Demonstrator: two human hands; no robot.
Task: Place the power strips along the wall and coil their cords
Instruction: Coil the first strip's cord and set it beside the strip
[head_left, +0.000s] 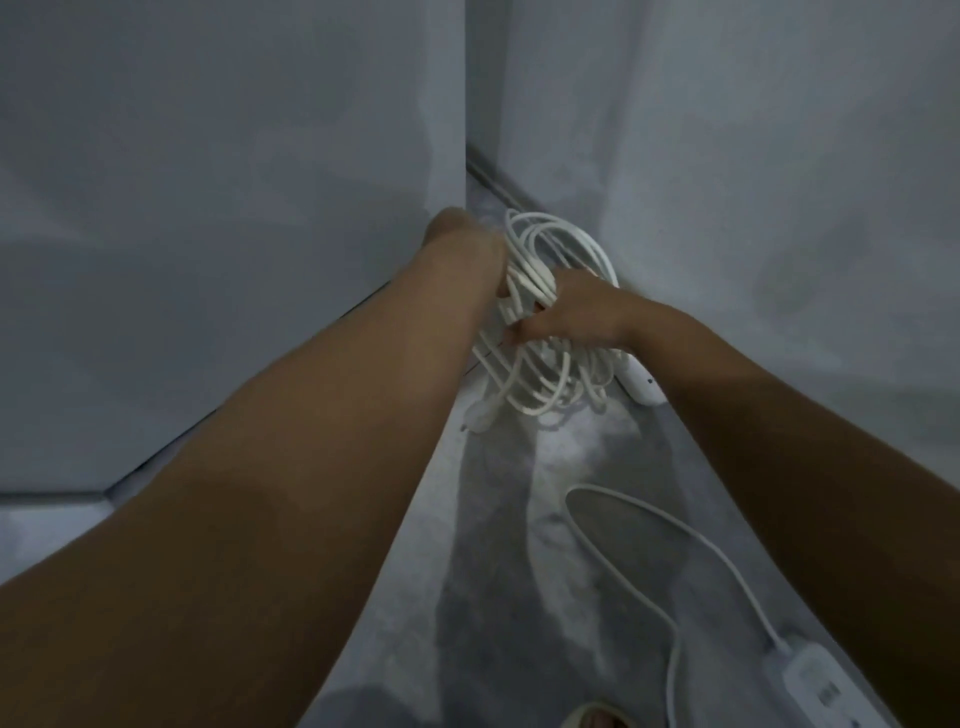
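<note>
Mid-frame, the right hand (576, 312) is clamping its grip round the white looped plastic cord (527, 273), the left hand (465, 244) is hiding its grip, and the loops are needing even stacking.

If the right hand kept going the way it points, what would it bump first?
Probably the left hand: the right hand points at it across the coiled cord both hold, though depth is unclear.

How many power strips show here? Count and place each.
2. The near power strip lies at bottom right; the far power strip peeks out by the right wall, past the coiled cords. More may be hidden.
</note>
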